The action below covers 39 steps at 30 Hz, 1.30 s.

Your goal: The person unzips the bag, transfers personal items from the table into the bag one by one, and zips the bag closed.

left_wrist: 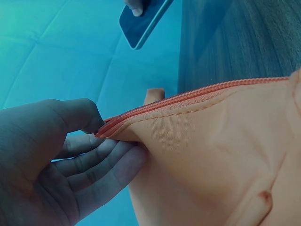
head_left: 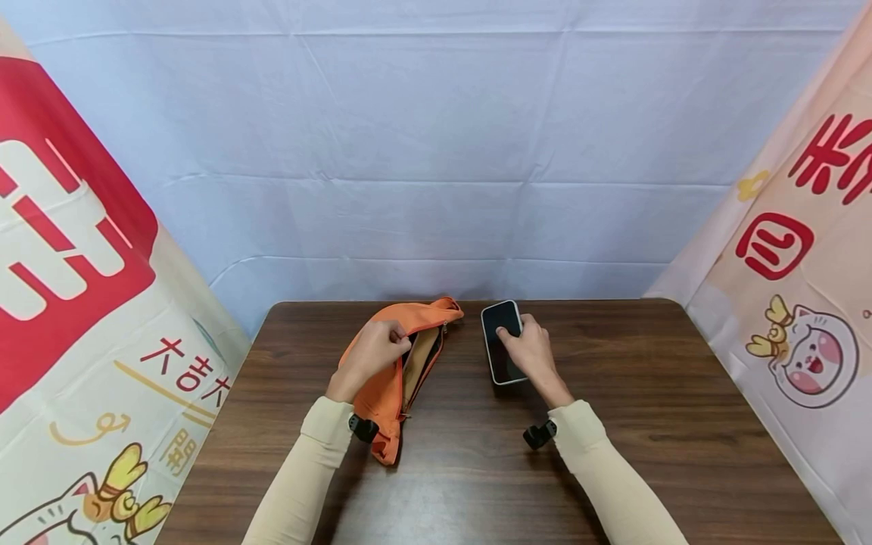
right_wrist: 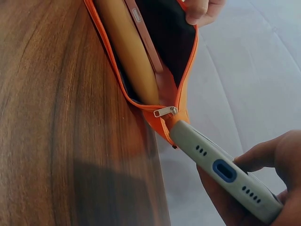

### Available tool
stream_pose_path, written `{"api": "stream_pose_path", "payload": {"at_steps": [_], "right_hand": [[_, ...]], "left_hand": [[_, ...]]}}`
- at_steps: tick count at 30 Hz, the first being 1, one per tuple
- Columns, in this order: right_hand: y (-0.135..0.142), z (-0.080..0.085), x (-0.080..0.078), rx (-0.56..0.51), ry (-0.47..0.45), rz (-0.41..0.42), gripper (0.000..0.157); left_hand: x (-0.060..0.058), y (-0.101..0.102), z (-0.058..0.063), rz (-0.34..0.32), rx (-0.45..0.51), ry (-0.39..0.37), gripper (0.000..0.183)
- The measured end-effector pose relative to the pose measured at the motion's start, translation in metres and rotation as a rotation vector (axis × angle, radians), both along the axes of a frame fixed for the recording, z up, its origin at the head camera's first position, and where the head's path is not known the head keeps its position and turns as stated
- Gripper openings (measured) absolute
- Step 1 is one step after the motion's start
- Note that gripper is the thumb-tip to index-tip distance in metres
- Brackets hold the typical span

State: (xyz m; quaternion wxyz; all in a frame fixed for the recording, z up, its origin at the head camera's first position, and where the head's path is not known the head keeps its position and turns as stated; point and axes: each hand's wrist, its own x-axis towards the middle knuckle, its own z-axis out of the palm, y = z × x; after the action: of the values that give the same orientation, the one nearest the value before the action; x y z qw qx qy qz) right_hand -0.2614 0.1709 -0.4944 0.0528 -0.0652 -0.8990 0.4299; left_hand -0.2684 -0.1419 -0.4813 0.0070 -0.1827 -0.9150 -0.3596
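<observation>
An orange zip bag [head_left: 378,390] lies on the left half of the table with its long zipper undone. My left hand [head_left: 373,350] pinches the zipper edge [left_wrist: 155,106] between thumb and fingers and pulls the mouth wide. To the right of the bag, my right hand [head_left: 534,350] grips a smartphone [head_left: 499,352] in a pale case, thumb across its dark screen. In the right wrist view, the phone's port end faces the camera, beside the metal zipper pull [right_wrist: 164,112]. Inside the bag lie a tan rounded item [right_wrist: 129,52] and a slim reddish-brown item [right_wrist: 146,40] with a port-like slot.
The brown wooden table [head_left: 633,424] ends at a pale cloth backdrop [head_left: 422,151] close behind the bag and phone. Printed cloth hangings [head_left: 82,303] stand at both sides. A small black camera [head_left: 540,434] is strapped to each wrist.
</observation>
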Motion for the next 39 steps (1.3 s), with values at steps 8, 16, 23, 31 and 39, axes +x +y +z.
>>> {"api": "stream_pose_path", "payload": {"at_steps": [8,16,23,31,39], "right_hand": [[-0.003,-0.003,-0.003,-0.001,0.001,0.001,0.053],[-0.008,-0.001,-0.002,-0.011,0.002,0.006,0.054],[-0.012,0.000,-0.001,-0.033,-0.006,0.009,0.054],[-0.015,-0.003,-0.001,-0.034,-0.013,0.013,0.055],[-0.019,-0.002,0.000,-0.038,-0.014,0.013,0.056]], "left_hand": [[0.000,0.001,0.000,0.002,-0.009,0.002,0.009],[0.000,0.001,0.000,-0.004,-0.005,0.003,0.010],[0.000,0.001,0.001,-0.004,-0.009,0.006,0.009],[-0.001,0.000,0.000,-0.006,-0.003,0.004,0.009],[0.000,0.000,0.001,-0.002,0.000,-0.007,0.009]]}}
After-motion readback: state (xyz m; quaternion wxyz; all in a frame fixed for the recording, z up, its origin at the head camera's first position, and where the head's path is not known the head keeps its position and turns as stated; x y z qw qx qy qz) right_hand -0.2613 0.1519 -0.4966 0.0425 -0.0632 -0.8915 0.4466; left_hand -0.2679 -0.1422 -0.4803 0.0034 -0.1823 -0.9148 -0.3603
